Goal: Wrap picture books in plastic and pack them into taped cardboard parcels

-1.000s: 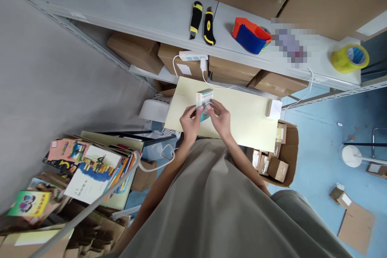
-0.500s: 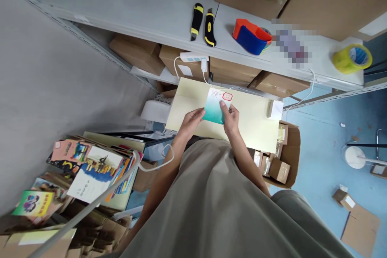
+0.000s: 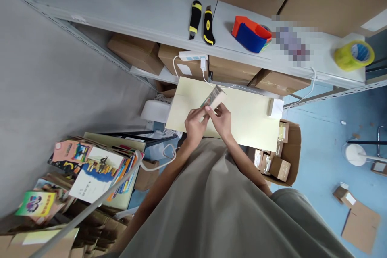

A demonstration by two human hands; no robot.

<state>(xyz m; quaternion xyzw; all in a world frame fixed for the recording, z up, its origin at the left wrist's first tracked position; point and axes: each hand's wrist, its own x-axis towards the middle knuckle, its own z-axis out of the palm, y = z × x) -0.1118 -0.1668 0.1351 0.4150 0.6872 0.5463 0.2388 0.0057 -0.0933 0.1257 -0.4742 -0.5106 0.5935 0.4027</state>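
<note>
A small white-and-green box (image 3: 215, 97) is tilted up over the cream tabletop (image 3: 248, 117), its pale narrow side turned towards me. My left hand (image 3: 195, 124) is closed on its lower left part. My right hand (image 3: 221, 121) grips the near end, thumb and fingers pressed together close to the left fingertips. Most of the broad printed face is turned away from view. On the right of the same tabletop lies a small white box (image 3: 275, 108), apart from both hands.
A grey shelf (image 3: 121, 12) ahead carries two utility knives (image 3: 208, 26), an orange-and-blue tape dispenser (image 3: 250, 36) and yellow tape (image 3: 353, 55). Below it sits a power strip (image 3: 193, 56). Books (image 3: 93, 173) are piled at left; an open carton (image 3: 292, 153) holds small boxes at right.
The box has been turned from its green-and-white printed face to its narrow side. My hands have come closer together, the right one moving left.
</note>
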